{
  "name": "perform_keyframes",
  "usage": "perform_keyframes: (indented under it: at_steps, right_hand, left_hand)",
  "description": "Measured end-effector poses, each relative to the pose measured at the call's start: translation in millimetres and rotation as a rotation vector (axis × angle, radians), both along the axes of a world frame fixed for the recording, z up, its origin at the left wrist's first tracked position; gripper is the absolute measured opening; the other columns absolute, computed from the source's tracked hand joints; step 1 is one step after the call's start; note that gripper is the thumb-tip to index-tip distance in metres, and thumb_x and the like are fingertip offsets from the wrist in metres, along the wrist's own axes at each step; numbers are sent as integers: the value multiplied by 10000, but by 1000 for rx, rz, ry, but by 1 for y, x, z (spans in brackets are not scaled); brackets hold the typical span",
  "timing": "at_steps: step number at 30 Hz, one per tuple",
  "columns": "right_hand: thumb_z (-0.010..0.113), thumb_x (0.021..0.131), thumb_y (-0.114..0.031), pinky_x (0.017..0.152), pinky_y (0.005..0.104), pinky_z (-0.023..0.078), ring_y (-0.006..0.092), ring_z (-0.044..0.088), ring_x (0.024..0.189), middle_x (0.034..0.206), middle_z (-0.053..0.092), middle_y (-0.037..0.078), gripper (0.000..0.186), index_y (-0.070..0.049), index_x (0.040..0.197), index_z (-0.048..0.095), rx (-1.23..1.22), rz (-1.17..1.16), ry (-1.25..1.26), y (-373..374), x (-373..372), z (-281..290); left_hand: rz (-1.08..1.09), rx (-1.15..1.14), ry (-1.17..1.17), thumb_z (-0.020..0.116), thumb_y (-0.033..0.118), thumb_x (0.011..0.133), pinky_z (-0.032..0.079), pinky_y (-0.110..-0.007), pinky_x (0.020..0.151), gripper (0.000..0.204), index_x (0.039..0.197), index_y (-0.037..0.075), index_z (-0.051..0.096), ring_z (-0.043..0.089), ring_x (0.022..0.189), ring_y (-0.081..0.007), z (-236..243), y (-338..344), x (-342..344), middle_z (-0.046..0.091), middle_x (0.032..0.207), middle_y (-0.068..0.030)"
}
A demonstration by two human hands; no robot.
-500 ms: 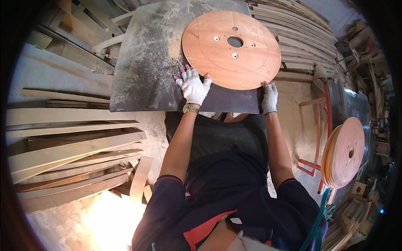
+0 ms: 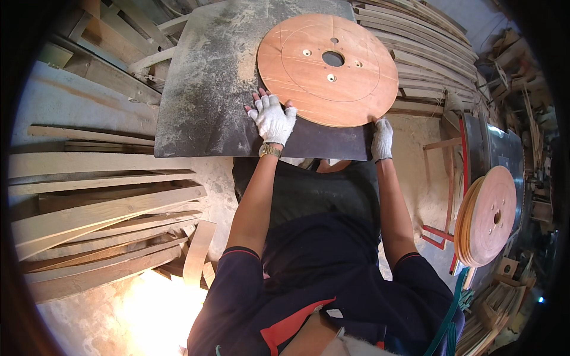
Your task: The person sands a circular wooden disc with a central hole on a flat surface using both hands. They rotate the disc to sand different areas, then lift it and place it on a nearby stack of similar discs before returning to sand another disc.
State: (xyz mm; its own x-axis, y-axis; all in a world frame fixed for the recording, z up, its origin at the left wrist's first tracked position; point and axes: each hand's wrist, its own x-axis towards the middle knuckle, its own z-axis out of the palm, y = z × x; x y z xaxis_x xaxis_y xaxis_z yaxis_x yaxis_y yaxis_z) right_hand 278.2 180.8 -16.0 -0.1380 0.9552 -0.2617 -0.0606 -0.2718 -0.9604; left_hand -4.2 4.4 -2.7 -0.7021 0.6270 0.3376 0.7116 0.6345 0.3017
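Wooden disc (image 2: 350, 74) turned slightly clockwise; left hand (image 2: 274, 121) spread at its rim, right hand (image 2: 383, 139) curled there, grip unclear

Plywood disc (image 2: 356, 98) lying on a dark, dusty worktop (image 2: 199, 104), overhanging its right edge; one large central hole, smaller ones spaced around it. Left hand (image 2: 273, 120), in a pale glove with bare fingertips, spread at the disc's near-left rim, watch (image 2: 271, 150) on wrist; gloved right hand (image 2: 382, 140) at the near-right rim, fingers partly hidden. Loose planks (image 2: 107, 216) stacked at left, a pile of discs (image 2: 485, 228) at right.
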Motion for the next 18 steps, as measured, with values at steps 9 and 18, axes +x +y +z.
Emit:
perform_keyframes:
  at_steps: [9, 18]
  right_hand:
    - [679, 1025, -209, 612, 268, 315, 50, 371, 679, 752, 443, -90, 253, -159, 819, 541, 90, -10, 2, -1, -3, 2]
    - [682, 1011, -177, 641, 262, 331, 53, 399, 714, 796, 492, -89, 203, -154, 841, 574, 100, -3, 35, -1, 0, 0]
  left_hand:
    - [-17, -20, 22, 580, 563, 942, 171, -731, 1220, 714, 1279, -57, 692, 418, 1488, -463, 6, -3, 5, 560, 1527, -270]
    - [-8, 2, 21, 577, 553, 947, 157, -729, 1225, 694, 1272, -51, 685, 415, 1496, -450, 1, -1, 4, 538, 1547, -278]
